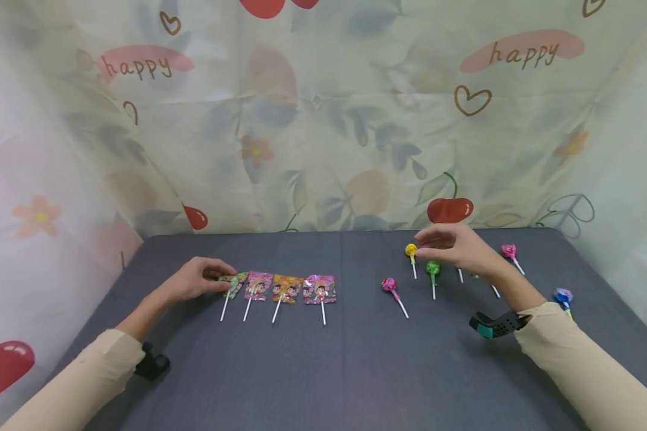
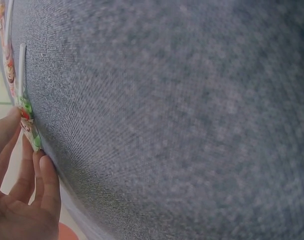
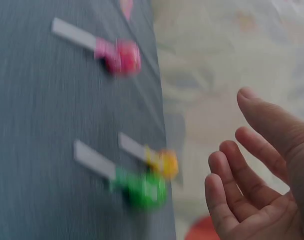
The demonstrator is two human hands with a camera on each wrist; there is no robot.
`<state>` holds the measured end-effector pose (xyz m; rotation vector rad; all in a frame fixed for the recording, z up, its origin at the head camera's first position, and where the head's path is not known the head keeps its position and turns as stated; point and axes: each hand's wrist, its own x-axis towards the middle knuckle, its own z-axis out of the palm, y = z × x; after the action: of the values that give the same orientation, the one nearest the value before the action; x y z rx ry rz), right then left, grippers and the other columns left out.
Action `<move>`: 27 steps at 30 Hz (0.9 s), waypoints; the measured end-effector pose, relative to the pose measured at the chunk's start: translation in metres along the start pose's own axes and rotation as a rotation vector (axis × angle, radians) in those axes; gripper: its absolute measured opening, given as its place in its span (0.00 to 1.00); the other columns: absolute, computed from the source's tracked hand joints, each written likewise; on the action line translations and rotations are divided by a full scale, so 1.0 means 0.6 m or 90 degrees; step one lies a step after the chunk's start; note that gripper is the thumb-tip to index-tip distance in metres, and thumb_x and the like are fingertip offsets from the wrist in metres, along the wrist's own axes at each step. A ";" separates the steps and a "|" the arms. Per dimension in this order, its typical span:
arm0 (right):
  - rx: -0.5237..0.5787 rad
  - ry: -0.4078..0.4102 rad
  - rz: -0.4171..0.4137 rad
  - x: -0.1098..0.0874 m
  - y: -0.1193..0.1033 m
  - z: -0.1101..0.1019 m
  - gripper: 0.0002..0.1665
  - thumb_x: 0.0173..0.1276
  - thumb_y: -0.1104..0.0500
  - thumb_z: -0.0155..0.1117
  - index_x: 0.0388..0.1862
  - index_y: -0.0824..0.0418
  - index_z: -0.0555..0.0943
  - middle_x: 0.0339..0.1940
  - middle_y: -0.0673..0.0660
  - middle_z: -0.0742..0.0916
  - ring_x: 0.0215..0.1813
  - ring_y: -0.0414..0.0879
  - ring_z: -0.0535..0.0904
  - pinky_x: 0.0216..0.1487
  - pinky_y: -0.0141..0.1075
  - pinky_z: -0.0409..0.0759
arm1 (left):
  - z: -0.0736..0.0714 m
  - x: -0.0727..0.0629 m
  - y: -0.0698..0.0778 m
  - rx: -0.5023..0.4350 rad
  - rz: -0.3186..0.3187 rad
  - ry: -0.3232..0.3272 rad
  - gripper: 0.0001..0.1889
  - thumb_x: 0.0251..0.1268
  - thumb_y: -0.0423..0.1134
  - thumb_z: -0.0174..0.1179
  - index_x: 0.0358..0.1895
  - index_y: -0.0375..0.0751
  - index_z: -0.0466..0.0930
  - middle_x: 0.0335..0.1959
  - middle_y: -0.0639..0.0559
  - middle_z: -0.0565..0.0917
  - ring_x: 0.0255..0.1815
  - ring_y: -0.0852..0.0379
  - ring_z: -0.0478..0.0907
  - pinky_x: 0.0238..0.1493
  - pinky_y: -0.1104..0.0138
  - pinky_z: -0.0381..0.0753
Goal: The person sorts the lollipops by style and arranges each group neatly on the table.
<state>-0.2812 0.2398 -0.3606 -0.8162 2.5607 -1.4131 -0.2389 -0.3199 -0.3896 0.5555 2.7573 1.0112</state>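
Note:
At the left end of a row of flat-wrapped lollipops, my left hand (image 1: 196, 280) pinches a green-wrapped lollipop (image 2: 27, 122) between thumb and fingertips, its white stick pointing toward me. Beside it in the row lie a pink-wrapped lollipop (image 1: 259, 286), an orange-wrapped one (image 1: 287, 288) and a purple-pink one (image 1: 319, 289). My right hand (image 1: 466, 248) hovers over the round lollipops on the right, fingers apart and holding nothing. Nearest to it are a yellow lollipop (image 1: 411, 251) and a green ball lollipop (image 1: 433, 269). More sticks show partly hidden beneath that hand.
A pink ball lollipop (image 1: 390, 285) lies nearer the middle of the dark grey table (image 1: 323, 371). Farther right are another pink lollipop (image 1: 508, 251) and a blue one (image 1: 563, 295), partly behind the right sleeve. A patterned curtain (image 1: 323, 149) hangs along the back edge.

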 end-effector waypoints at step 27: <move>-0.094 -0.039 0.135 -0.075 0.120 -0.127 0.37 0.67 0.56 0.75 0.69 0.71 0.74 0.66 0.70 0.78 0.70 0.66 0.70 0.56 0.29 0.74 | -0.002 -0.001 -0.005 -0.007 0.006 -0.002 0.15 0.68 0.34 0.68 0.54 0.32 0.85 0.50 0.41 0.85 0.50 0.44 0.81 0.50 0.52 0.78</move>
<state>-0.2975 0.3506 -0.3833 -0.5743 2.6376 -1.1325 -0.2396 -0.3233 -0.3907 0.5682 2.7469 1.0253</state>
